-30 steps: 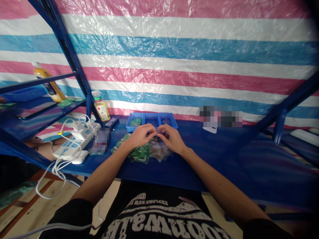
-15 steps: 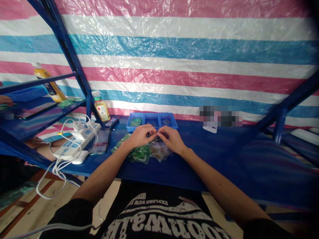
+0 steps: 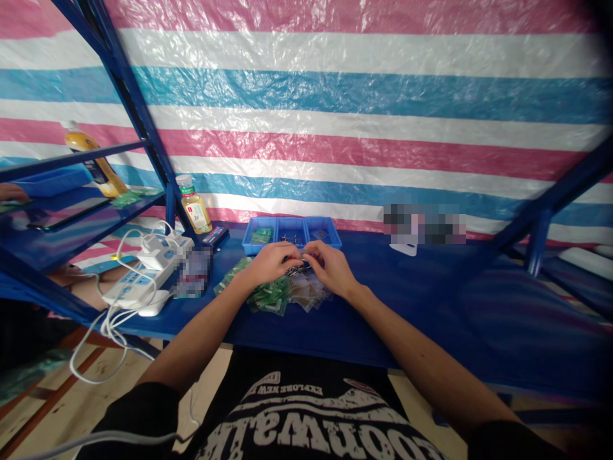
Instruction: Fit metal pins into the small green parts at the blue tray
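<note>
My left hand point(image 3: 271, 263) and my right hand point(image 3: 330, 268) meet at the fingertips above the middle of the blue table point(image 3: 364, 332). Between them is a small metal part point(image 3: 295, 267), mostly hidden by my fingers. Directly below my hands lies a heap of small plastic bags: green-filled ones point(image 3: 268, 297) on the left, clear ones with brownish contents point(image 3: 307, 292) on the right. Just beyond my fingers stands a blue three-compartment tray point(image 3: 292, 233) holding a green packet and small metal pieces.
A white power strip point(image 3: 138, 287) with tangled white cables sits at the table's left end, and a bottle with a red-and-white label point(image 3: 194, 204) stands behind it. Blue shelf uprights point(image 3: 143, 121) frame both sides, with a striped plastic tarp point(image 3: 364, 89) behind.
My hands have shifted slightly lower, toward the bags, with the fingertips still together. The tray, bags and bottle have not visibly moved.
</note>
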Demonstrator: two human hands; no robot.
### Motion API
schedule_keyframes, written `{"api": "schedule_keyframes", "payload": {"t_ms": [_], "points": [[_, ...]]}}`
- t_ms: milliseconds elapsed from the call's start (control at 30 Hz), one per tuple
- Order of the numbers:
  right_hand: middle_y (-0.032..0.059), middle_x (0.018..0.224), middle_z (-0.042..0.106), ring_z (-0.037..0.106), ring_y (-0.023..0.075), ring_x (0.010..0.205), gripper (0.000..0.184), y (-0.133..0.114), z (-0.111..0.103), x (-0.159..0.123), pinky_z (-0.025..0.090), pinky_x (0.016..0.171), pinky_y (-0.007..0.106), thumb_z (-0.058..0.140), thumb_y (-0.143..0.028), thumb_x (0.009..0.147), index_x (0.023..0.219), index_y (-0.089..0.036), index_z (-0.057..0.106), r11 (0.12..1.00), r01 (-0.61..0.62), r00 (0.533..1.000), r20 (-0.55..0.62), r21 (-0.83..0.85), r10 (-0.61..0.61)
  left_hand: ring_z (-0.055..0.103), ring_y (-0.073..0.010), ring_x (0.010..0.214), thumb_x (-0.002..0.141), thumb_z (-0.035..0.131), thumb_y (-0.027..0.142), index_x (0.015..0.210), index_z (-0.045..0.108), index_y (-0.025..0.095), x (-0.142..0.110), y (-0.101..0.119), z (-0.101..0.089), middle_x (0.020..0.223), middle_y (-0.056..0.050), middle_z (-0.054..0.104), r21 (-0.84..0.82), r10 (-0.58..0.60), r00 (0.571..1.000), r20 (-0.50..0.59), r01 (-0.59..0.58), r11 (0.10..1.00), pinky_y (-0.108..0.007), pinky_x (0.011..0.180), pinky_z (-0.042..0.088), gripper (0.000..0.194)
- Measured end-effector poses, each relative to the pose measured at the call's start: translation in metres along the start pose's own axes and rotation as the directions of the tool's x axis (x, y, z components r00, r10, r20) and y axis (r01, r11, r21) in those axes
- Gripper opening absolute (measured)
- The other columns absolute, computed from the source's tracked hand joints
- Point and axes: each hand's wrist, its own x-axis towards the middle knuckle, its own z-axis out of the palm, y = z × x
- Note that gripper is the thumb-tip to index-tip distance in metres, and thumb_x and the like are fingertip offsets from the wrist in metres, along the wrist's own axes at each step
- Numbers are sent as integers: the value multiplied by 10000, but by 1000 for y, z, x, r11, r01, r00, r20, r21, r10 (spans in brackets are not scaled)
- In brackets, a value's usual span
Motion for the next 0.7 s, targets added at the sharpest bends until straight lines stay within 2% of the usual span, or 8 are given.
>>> {"api": "schedule_keyframes", "payload": {"t_ms": [100,167,333,433,500,567,700], "points": [[47,1010,729,690,210,799,345,3,4,-1,526,732,329,565,-276,1002,1338,-241,497,998,-24,1000,-9,62,24,646,-184,865,1012,610,387,931,695,186,0,0,0,896,-36,694,4,-1,1000,11,1,1000,-288,794,454,232],[46,1011,734,699,211,796,369,5,5,-1,535,733,329,561,-272,1001,1360,-248,478,997,-30,999,-22,74,32,645,-185,857,1006,618,414,949,690,188,0,0,0,895,-32,697,4,-14,1000,3,14,1000,-287,782,448,243],[41,976,737,684,202,735,325,7,5,-1,535,695,322,582,-311,996,1309,-250,521,998,-13,999,-50,65,17,636,-177,824,1015,591,456,918,676,193,0,-1,2,859,-24,682,15,-52,999,-8,52,999,-272,752,435,293],[50,964,731,685,204,763,193,6,3,-1,530,703,322,569,-325,1005,1178,-246,603,998,38,998,-50,54,-35,645,-185,839,1012,589,472,930,686,198,0,-2,3,870,-29,692,29,-68,998,-9,69,997,-275,765,439,302],[50,951,727,682,200,763,148,5,1,-1,528,711,323,549,-334,1018,1100,-243,631,997,40,995,-94,73,-33,653,-189,851,1017,575,481,965,697,206,0,0,2,896,-30,710,40,-92,995,-28,93,995,-277,769,440,306],[36,923,718,669,183,702,148,4,-1,1,523,672,313,549,-350,1020,1092,-243,621,989,-20,981,-187,145,47,656,-183,851,1036,538,479,996,702,213,0,3,0,921,-24,724,40,-125,990,-63,128,991,-275,767,436,314],[0,802,688,619,155,560,182,6,-6,6,488,555,283,601,-409,987,1043,-236,606,929,-163,911,-311,333,271,644,-169,800,1069,464,447,980,691,204,1,8,-6,893,-18,722,19,-183,974,-137,187,982,-271,749,430,344]]}}
